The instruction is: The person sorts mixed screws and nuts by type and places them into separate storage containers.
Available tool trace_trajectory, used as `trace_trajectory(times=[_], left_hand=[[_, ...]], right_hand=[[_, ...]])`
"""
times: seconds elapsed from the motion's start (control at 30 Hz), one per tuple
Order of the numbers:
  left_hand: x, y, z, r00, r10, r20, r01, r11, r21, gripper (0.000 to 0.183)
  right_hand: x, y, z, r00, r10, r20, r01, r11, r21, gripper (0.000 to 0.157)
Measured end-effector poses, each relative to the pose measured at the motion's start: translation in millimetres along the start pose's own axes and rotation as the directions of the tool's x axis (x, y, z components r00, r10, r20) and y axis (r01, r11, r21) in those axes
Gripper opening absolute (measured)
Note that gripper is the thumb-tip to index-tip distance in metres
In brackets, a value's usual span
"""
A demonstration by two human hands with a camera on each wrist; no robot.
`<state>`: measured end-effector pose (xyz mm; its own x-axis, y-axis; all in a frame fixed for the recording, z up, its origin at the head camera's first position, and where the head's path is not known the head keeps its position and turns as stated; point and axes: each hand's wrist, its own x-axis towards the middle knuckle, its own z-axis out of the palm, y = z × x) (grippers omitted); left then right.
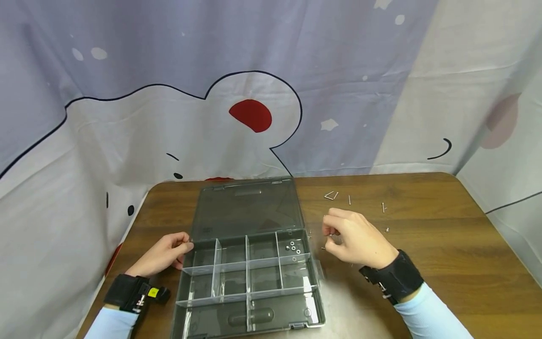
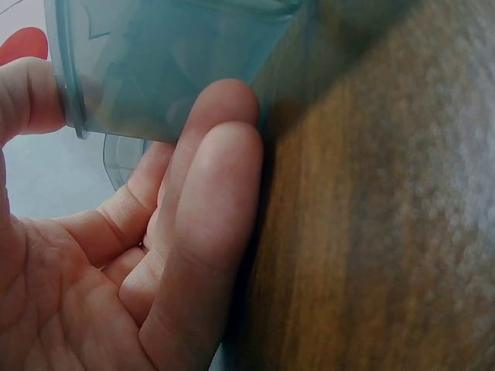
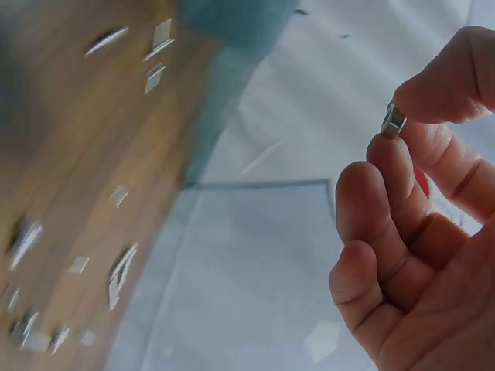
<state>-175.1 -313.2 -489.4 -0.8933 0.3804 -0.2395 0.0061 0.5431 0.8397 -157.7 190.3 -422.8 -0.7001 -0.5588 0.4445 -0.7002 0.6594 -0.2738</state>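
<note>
A translucent grey compartment box (image 1: 229,297) lies on the table, its hinged lid (image 1: 250,207) folded back flat. My left hand (image 1: 163,254) grips its left wall; in the left wrist view the thumb is at the rim and the fingers (image 2: 220,185) lie against the outside. To the right of the box, over the table, is my right hand (image 1: 355,238). It pinches a small metal nut (image 3: 393,122) between thumb and fingertip, clear in the right wrist view. Several small nuts (image 1: 293,247) sit in the back right compartment.
Loose screws (image 1: 330,196) lie at the back of the wooden table (image 1: 457,245), right of the lid. Another screw (image 1: 383,207) and a small metal piece (image 1: 387,230) lie farther right. A patterned curtain (image 1: 338,84) hangs behind the table.
</note>
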Motion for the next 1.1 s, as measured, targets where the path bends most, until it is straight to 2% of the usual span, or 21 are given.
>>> trace_trajectory(times=[0.33, 0.5, 0.77, 0.8, 0.83, 0.93, 0.97, 1.03, 1.1], left_hand=[[0.7, 0.0, 0.5, 1.0, -0.008, -0.003, 0.008, 1.0, 0.0, 0.025], [1.6, -2.5, 1.2, 1.0, -0.011, 0.0, 0.011, 1.0, 0.012, 0.026], [2.1, -5.8, 0.8, 1.0, -0.016, 0.008, 0.016, 1.0, -0.005, 0.028], [2.1, -5.9, 0.6, 1.0, -0.014, 0.009, 0.014, 1.0, -0.005, 0.028], [2.1, -5.8, 0.5, 1.0, -0.013, 0.01, 0.013, 1.0, -0.004, 0.028], [2.3, -5.7, 0.3, 1.0, -0.01, 0.011, 0.01, 1.0, -0.002, 0.029], [2.2, -5.5, 0.3, 1.0, -0.01, 0.01, 0.01, 1.0, -0.001, 0.029], [2.4, -5.4, 0.3, 1.0, -0.008, 0.009, 0.008, 1.0, 0.001, 0.029], [2.5, -5.2, 0.4, 1.0, -0.007, 0.008, 0.007, 1.0, 0.001, 0.028]], right_hand=[[32.5, -30.1, 9.7, 0.997, -0.075, -0.02, 0.077, 0.993, 0.088, 0.021], [35.8, -35.5, 12.7, 0.996, -0.083, -0.019, 0.084, 0.993, 0.088, 0.021], [35.3, -35.6, 12.3, 0.996, -0.083, 0.014, 0.082, 0.996, 0.026, 0.02], [34.3, -35.5, 11.8, 0.996, -0.077, 0.034, 0.077, 0.997, 0.014, 0.025], [33.1, -35.3, 11.6, 0.996, -0.069, 0.06, 0.069, 0.998, -0.001, 0.037], [29.8, -35.4, 10.3, 0.989, -0.029, 0.148, 0.036, 0.998, -0.045, 0.087], [28.8, -35.5, 10.1, 0.985, -0.016, 0.174, 0.026, 0.998, -0.057, 0.098], [27.6, -35.7, 9.9, 0.979, 0.004, 0.206, 0.012, 0.997, -0.073, 0.107], [26.8, -35.7, 10.0, 0.976, 0.013, 0.217, 0.005, 0.997, -0.08, 0.109]])
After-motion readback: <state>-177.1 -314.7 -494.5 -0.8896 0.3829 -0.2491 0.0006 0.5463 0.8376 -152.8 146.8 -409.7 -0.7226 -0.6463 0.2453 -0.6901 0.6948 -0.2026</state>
